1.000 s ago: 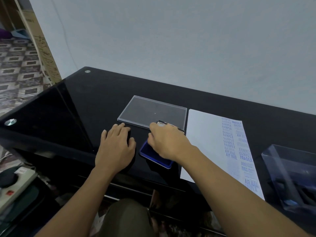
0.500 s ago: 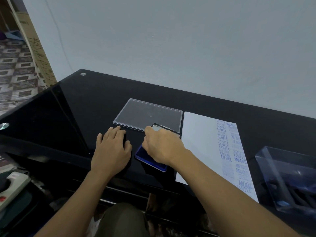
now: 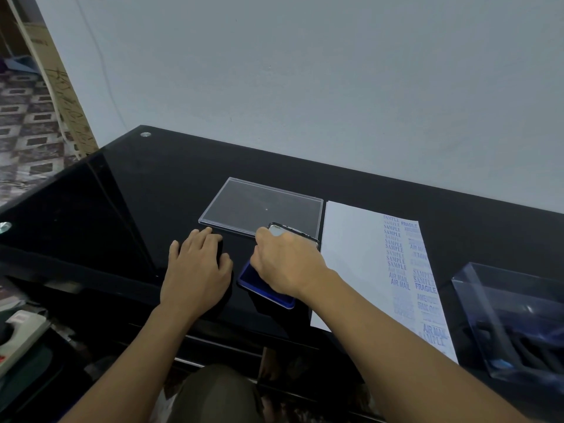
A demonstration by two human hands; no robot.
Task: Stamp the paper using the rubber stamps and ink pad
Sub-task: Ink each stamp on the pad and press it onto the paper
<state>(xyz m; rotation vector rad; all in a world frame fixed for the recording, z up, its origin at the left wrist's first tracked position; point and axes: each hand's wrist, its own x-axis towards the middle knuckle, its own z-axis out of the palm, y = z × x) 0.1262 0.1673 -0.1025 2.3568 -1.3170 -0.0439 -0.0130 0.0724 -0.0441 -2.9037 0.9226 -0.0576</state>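
Observation:
A blue ink pad (image 3: pixel 265 289) lies on the black glass table (image 3: pixel 146 196) near its front edge. My right hand (image 3: pixel 287 264) lies over the pad with curled fingers and grips a black rubber stamp (image 3: pixel 276 231). Only the stamp's pale top and dark rim show past my knuckles. Left of the pad, my left hand (image 3: pixel 195 270) rests flat on the table, fingers straight, over a dark shape I cannot make out. The white paper (image 3: pixel 351 257) lies right of the pad, with blue SAMPLE, AIR MAIL and FRAGILE prints down its right side.
A clear flat plastic lid (image 3: pixel 262 206) lies just behind the hands. At the right edge stands a clear box (image 3: pixel 512 319) holding dark stamps. A wall runs along the table's back. A power strip (image 3: pixel 18 334) sits on the floor at lower left.
Both hands keep their places on the table and the ink pad. Only the camera view has shifted slightly.

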